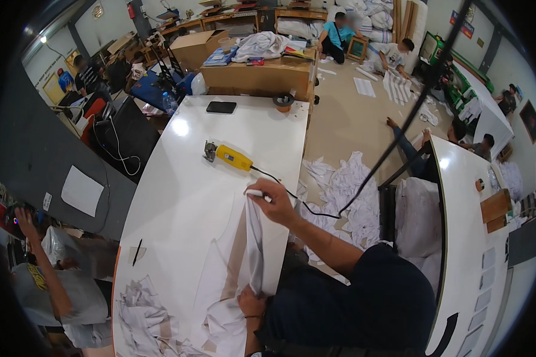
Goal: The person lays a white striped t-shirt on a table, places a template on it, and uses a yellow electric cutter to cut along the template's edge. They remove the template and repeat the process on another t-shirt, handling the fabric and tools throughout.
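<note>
On the white table lies a long white cloth (255, 250) with a tan band along it. Its far end is pinched between the thumb and fingers of my right hand (272, 201); a short white piece shows at the fingertips, perhaps the folded cloth edge. My left hand (252, 302) is closed on the near part of the cloth, with its fingers partly hidden by the fabric. Beyond my right hand rests a yellow electric cloth cutter (233, 157), lying on its side with its black cord (286, 185) trailing off the table to the right.
A heap of white and tan cloth (143, 318) lies at the near left, with a pen (138, 252) above it. A phone (221, 107) and a small round tub (283, 102) sit at the far end. White scraps (354, 187) cover the floor at right. Several people work around.
</note>
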The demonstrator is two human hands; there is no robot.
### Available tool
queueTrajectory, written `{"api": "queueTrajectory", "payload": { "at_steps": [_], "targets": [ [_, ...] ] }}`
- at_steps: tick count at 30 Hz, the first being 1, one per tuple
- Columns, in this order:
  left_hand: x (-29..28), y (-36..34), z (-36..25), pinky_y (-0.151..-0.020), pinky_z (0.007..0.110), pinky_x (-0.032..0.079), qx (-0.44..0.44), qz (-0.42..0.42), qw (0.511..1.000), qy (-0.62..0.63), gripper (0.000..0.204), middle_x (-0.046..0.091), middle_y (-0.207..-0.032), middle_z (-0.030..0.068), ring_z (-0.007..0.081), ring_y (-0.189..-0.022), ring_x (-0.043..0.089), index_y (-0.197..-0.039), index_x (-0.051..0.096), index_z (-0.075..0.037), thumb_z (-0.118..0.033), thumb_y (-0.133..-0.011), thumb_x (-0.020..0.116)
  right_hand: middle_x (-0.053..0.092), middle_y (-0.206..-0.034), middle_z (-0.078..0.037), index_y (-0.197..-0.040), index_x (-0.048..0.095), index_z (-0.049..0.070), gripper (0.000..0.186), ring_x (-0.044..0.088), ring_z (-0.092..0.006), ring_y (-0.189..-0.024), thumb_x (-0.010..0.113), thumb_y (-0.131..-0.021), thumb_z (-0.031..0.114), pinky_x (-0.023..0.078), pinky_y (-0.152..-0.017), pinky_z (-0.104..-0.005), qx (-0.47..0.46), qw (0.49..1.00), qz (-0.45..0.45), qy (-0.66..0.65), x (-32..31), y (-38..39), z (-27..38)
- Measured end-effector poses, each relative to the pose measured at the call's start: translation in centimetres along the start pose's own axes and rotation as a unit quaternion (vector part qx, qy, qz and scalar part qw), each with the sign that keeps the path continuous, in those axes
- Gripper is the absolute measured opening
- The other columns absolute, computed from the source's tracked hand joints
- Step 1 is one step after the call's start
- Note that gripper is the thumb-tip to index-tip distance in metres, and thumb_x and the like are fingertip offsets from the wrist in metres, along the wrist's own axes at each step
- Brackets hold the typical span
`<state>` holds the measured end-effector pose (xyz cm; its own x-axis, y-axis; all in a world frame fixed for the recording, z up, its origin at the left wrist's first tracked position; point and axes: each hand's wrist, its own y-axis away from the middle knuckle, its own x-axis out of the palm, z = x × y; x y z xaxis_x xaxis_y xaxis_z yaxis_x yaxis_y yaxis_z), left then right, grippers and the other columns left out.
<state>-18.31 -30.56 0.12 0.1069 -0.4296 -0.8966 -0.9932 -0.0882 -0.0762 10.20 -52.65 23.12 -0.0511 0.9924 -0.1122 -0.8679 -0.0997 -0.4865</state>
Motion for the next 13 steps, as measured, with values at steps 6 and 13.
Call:
{"api": "queueTrajectory", "payload": {
  "at_steps": [6,13],
  "targets": [
    [-8.8,-0.2,0.2,-0.069,0.046,0.057,-0.087,-0.196,0.973,0.082,0.035,0.073,-0.093,0.021,0.042,-0.078,0.072,-0.11,0.069,-0.005,-0.006,-0.075,0.072,0.065,-0.083,-0.007,-0.097,0.073,0.003,0.019,0.059,-0.0174,-0.069,0.072,-0.08,-0.006,0.046,-0.064,-0.0286,-0.062,0.998,-0.005,0.033,-4.6,-2.1,4.5],
    [-24.8,4.6,7.4,-0.076,0.039,0.06,-0.107,-0.376,0.92,-0.032,0.029,0.076,-0.102,0.0221,0.035,-0.088,0.075,-0.11,0.072,0.0,-0.009,-0.083,0.078,0.064,-0.089,-0.007,-0.098,0.073,0.007,0.033,0.06,-0.0169,-0.078,0.066,-0.077,-0.018,0.047,-0.068,-0.0283,-0.113,0.993,0.035,-0.016,-5.5,-3.6,7.5]
  ]
}}
